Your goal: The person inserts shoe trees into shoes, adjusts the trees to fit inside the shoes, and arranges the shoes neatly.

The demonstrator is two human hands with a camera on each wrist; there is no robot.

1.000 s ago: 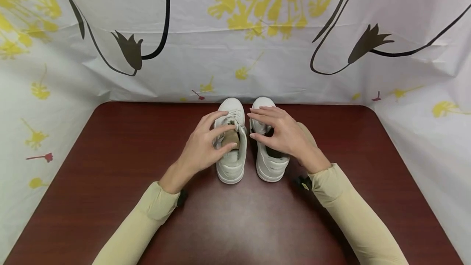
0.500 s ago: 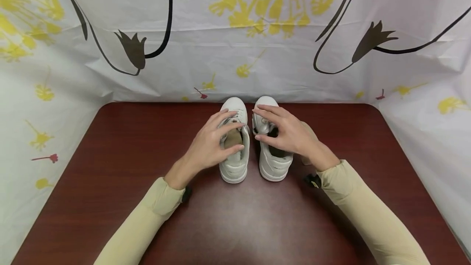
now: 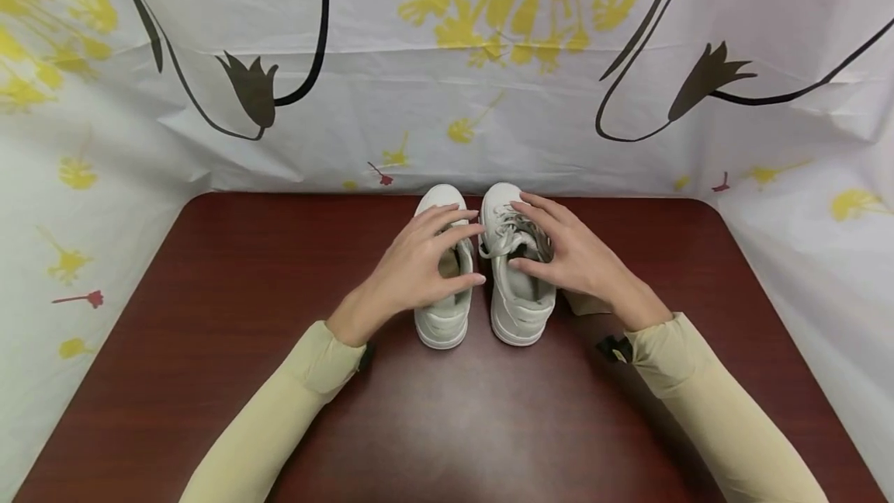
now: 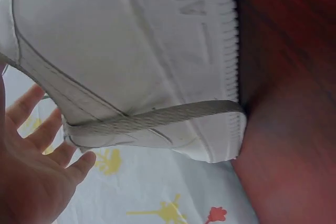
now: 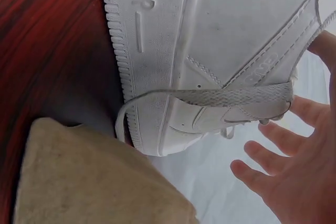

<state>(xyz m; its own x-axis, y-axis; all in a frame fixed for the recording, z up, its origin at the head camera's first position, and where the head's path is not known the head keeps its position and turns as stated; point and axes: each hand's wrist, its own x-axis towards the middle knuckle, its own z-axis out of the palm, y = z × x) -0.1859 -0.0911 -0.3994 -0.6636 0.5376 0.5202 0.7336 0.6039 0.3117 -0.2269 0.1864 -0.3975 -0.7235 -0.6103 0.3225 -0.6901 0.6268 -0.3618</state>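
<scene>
Two white lace-up sneakers stand side by side, toes toward the back. My left hand (image 3: 408,266) hovers over the left sneaker (image 3: 442,324), fingers spread and gently bent, thumb apart. Something tan (image 3: 448,263) shows inside that sneaker. Over the right sneaker's (image 3: 518,323) laces and opening reaches my right hand (image 3: 587,254), its thumb also apart and nothing pinched. In the left wrist view, a loose grey lace (image 4: 157,119) hangs down the sneaker's side, close to the fingertips. A similar lace (image 5: 231,96) trails down the other sneaker in the right wrist view.
A tan, flat-sided object (image 3: 587,303) lies just right of the right sneaker, partly under my right hand. The dark red-brown table (image 3: 447,425) ends at a white patterned cloth (image 3: 391,115) behind the toes. More cloth hangs along both sides.
Both hands have drifted to the right above the sneakers. My right hand has moved off the right sneaker's opening, uncovering more of its laces and inside. The sneakers stay in place.
</scene>
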